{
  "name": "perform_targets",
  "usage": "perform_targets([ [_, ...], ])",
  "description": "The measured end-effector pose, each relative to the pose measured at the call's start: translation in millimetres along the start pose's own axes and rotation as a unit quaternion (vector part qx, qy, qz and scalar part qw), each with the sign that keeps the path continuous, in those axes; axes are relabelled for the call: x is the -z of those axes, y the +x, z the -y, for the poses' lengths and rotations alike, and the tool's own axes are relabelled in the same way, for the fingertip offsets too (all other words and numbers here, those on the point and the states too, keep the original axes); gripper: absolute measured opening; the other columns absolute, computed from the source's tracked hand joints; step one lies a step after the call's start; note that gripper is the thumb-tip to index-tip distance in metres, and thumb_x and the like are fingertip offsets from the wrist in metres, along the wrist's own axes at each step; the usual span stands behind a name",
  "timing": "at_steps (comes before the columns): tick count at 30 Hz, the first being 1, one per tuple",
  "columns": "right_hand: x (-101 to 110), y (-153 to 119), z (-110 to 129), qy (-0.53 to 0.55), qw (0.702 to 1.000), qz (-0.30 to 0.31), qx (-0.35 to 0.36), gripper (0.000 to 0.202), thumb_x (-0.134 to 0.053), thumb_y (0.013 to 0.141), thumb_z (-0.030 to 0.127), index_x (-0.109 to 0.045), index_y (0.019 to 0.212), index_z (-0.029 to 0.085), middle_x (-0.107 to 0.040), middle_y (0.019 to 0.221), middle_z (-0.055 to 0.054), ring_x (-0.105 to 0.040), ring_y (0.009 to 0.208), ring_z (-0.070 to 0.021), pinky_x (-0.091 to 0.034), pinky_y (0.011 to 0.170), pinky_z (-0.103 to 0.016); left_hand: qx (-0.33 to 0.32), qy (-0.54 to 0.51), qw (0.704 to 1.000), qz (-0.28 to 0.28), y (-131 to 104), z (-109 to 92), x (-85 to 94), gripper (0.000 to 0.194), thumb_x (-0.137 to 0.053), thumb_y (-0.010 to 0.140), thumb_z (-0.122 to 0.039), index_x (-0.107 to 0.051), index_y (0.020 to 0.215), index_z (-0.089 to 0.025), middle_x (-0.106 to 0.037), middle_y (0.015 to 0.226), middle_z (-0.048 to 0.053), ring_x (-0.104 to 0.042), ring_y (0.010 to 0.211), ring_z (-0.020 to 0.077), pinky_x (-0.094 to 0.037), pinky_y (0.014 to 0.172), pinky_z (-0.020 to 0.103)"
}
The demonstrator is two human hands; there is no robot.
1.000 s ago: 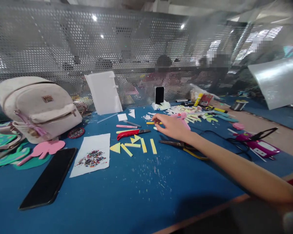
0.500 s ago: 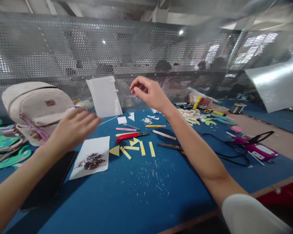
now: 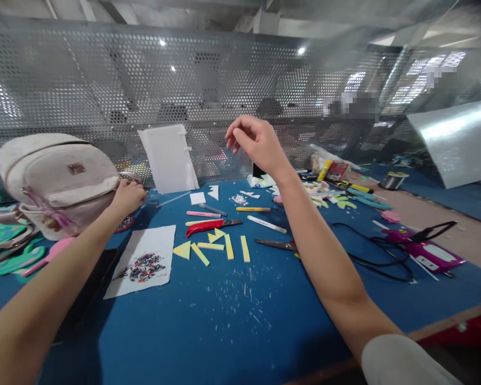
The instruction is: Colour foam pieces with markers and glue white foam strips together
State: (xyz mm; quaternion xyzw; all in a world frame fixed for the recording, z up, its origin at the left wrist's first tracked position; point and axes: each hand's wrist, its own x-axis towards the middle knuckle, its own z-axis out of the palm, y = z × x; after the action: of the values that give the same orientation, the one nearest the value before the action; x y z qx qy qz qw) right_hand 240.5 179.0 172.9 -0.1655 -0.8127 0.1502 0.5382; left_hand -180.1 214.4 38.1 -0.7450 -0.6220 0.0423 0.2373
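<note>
My left hand (image 3: 129, 195) reaches to the right side of the pale backpack (image 3: 74, 184). Its fingers are curled down, and what they grip, if anything, is hidden. Just below it, partly covered by the wrist, is a small round red-rimmed container (image 3: 125, 223). A white paper sheet (image 3: 160, 240) with a pile of small multicoloured bits lies nearer me. My right hand (image 3: 256, 141) hangs above the back of the table, fingers loosely bent, thumb apart, with nothing visible in it. Under the right forearm are scissors (image 3: 274, 244), partly hidden.
Mid-table lie a red-handled cutter (image 3: 204, 228), several yellow strips (image 3: 229, 247) and pens, including a yellow one (image 3: 253, 209). A purple glue gun (image 3: 425, 248) with a black cable is at right. White sheets (image 3: 169, 158) lean against the perforated metal partition (image 3: 232, 69). A dark tablet-like slab (image 3: 92, 283) lies left.
My left hand has moved away from above the paper sheet, forward and left to the backpack's side. My right hand has shifted slightly right and up.
</note>
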Motion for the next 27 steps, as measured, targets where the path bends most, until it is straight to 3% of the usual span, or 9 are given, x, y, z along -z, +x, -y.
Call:
perform_targets([
  [5,5.2,2.9,-0.4,0.017,1.000,-0.006,0.012,0.025,-0.047,0.096,0.004,-0.062,0.080,0.016,-0.064,0.070,0.000,-0.062,0.063,-0.0083,-0.051,0.061,-0.021,0.011,-0.019,1.000,0.003,13.7,8.0,-0.7,0.036,-0.064,0.098,-0.037,-0.059,0.128,-0.017,-0.062,0.128,0.010,-0.065,0.109,0.0247,-0.057,0.091,0.046],
  [12,5.8,2.3,-5.8,0.001,1.000,-0.009,0.003,0.025,-0.047,0.095,0.003,-0.061,0.080,0.016,-0.064,0.066,0.002,-0.062,0.061,-0.0076,-0.052,0.060,-0.019,0.036,-0.040,0.999,0.003,36.6,20.9,23.0,0.036,-0.064,0.098,-0.037,-0.060,0.128,-0.017,-0.062,0.128,0.010,-0.065,0.108,0.0243,-0.057,0.091,0.046],
  [20,3.8,0.6,-17.7,-0.015,1.000,0.014,-0.003,0.019,-0.048,0.096,0.009,-0.061,0.084,0.016,-0.064,0.067,0.002,-0.062,0.062,-0.0086,-0.052,0.061,-0.021,0.122,-0.095,0.986,-0.059,52.9,32.5,59.2,0.036,-0.064,0.098,-0.037,-0.060,0.128,-0.017,-0.062,0.128,0.010,-0.064,0.109,0.0248,-0.056,0.092,0.046],
  [27,2.3,-1.1,-19.0,-0.031,0.999,0.024,-0.020,0.020,-0.047,0.095,0.010,-0.061,0.082,0.018,-0.065,0.068,0.001,-0.062,0.062,-0.0095,-0.052,0.063,-0.023,0.148,-0.227,0.957,-0.102,56.5,36.8,67.3,0.036,-0.064,0.098,-0.038,-0.060,0.127,-0.017,-0.062,0.127,0.010,-0.065,0.108,0.0244,-0.057,0.090,0.046],
])
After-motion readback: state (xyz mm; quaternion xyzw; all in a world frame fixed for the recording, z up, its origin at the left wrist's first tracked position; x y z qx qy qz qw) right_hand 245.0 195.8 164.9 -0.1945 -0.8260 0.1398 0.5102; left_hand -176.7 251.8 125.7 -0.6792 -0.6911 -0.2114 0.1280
